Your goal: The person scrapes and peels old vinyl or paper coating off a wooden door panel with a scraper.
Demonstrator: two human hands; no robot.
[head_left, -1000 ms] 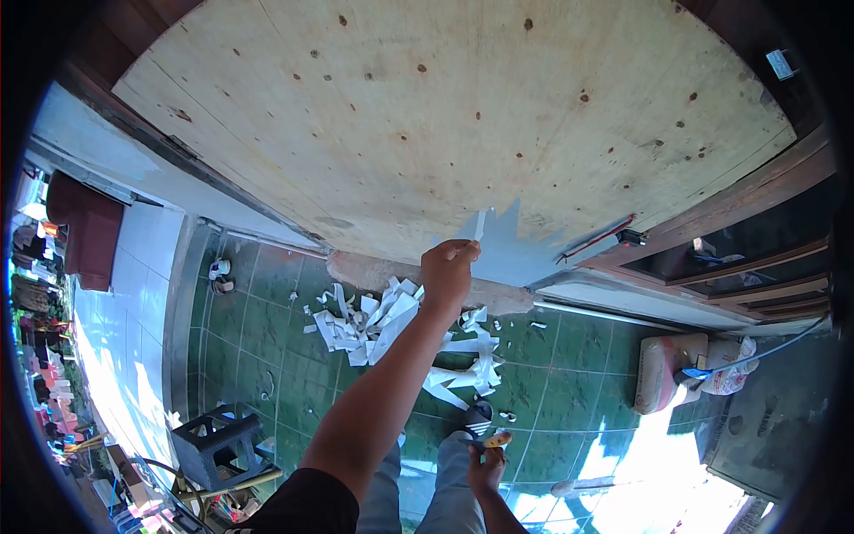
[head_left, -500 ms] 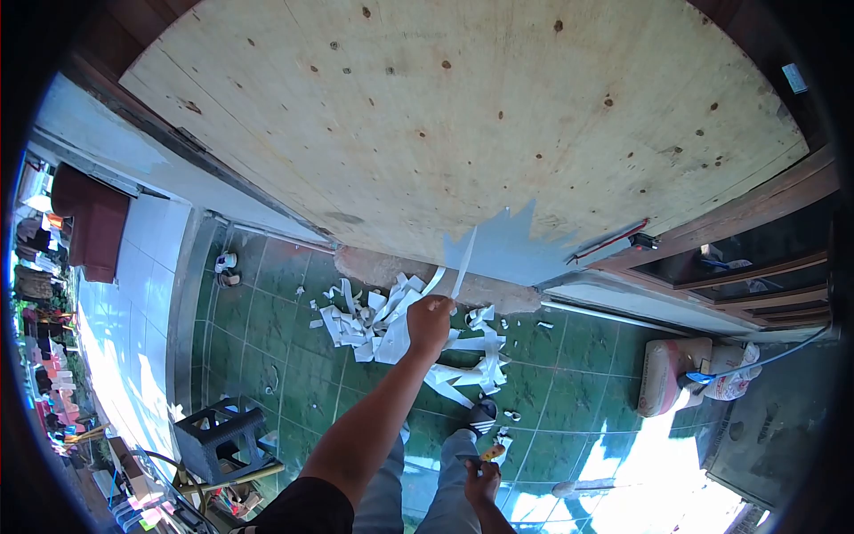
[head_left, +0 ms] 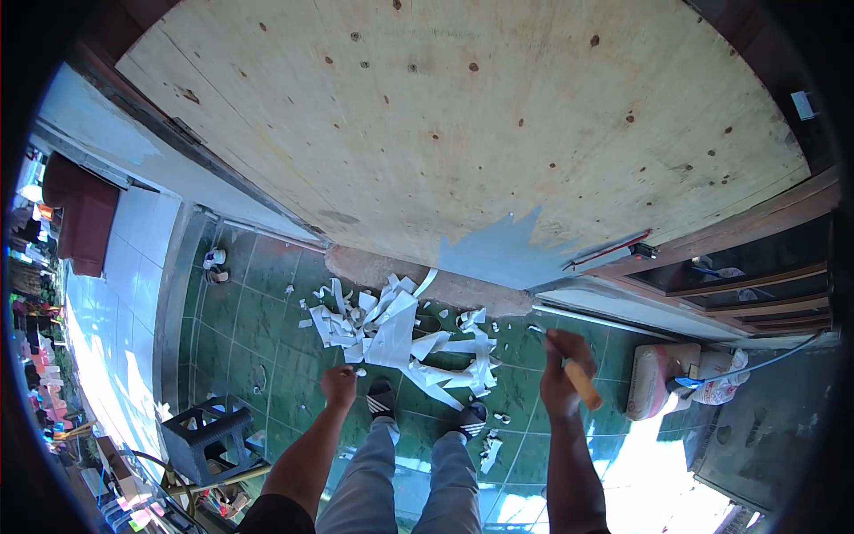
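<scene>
A tool with an orange-brown wooden handle (head_left: 583,384) is gripped in my right hand (head_left: 562,369), raised on the right over the green floor. Its metal end shows small beyond the fingers. My left hand (head_left: 338,388) is closed, low over the floor near my left foot; a small white bit shows at its fingertips, and I cannot tell whether it is held. Ahead stands a bare, knotty wooden door panel (head_left: 463,133). A jagged patch of grey-blue covering (head_left: 498,249) remains at its lower edge. Below lies a heap of torn white strips (head_left: 391,329).
Black striped sandals (head_left: 382,400) are on my feet. A dark plastic stool (head_left: 212,438) stands at left, a brown sofa (head_left: 80,214) beyond it. Filled sacks (head_left: 660,381) sit at right by the wall. A red-and-black handle (head_left: 614,252) is on the door's right side.
My left hand has come down and back from the door's lower edge; the long strip it held up no longer shows there. My right hand has risen forward and right with the wooden-handled tool.
</scene>
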